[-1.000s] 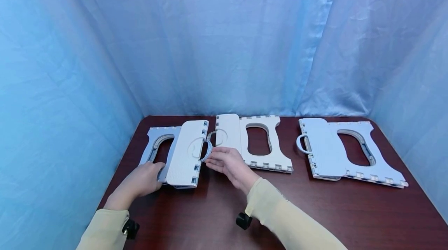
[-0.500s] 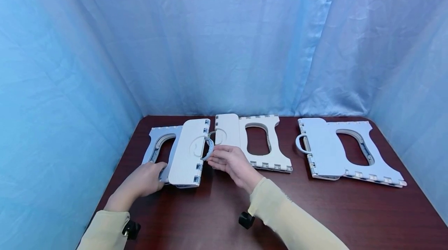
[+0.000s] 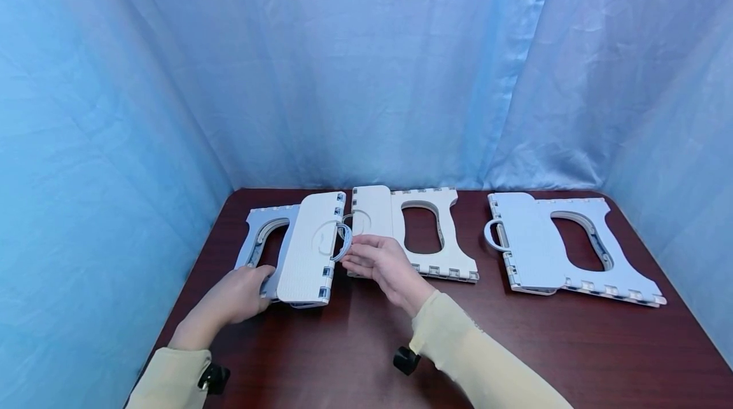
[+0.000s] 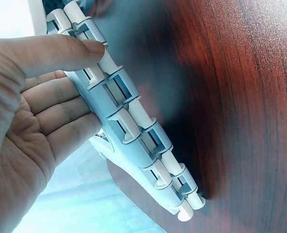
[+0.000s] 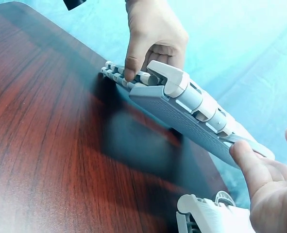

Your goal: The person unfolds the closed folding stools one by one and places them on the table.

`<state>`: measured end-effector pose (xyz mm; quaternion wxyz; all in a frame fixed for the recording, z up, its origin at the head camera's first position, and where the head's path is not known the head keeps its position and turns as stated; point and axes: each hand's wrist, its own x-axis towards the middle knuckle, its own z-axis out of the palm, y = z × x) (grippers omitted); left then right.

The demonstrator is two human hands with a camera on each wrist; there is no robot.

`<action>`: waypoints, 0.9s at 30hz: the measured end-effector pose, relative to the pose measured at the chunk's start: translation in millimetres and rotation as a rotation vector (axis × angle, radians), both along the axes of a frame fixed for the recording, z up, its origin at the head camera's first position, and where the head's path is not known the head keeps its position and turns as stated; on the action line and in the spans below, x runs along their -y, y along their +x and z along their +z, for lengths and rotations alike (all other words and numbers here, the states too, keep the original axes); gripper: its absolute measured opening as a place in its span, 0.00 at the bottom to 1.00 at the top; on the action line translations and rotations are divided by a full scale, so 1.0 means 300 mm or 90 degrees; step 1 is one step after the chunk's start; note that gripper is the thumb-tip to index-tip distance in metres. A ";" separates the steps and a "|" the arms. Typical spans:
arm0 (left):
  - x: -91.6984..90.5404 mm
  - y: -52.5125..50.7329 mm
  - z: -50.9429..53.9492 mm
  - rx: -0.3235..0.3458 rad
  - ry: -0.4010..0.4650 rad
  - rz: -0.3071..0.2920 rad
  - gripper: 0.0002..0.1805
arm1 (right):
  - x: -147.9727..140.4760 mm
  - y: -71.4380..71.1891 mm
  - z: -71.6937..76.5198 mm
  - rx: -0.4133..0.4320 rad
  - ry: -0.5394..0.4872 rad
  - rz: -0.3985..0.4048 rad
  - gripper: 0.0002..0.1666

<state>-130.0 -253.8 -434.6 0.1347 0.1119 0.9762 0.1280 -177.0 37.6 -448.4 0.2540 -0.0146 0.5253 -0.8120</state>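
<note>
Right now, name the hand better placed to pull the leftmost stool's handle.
Probably the right hand: its fingers touch the handle, while the left hand holds the near edge of the stool.

Looks from the head forward and down across the table point(image 3: 572, 358) to the far curtain point(image 3: 366, 78), from the left wrist closely along the left hand point(image 4: 34, 121), from the right wrist leftward, and shows in all three that hand and the left folding stool point(image 3: 303, 269).
</note>
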 end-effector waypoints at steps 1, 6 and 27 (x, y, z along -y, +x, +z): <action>-0.001 0.001 0.001 0.000 0.001 0.002 0.26 | -0.001 0.000 0.001 -0.001 -0.001 0.001 0.23; -0.006 0.008 0.008 -0.002 0.006 0.009 0.26 | -0.005 0.000 0.009 -0.004 -0.007 -0.001 0.23; -0.024 0.019 0.012 -0.022 0.033 0.014 0.26 | -0.022 -0.003 0.043 -0.006 -0.019 -0.025 0.22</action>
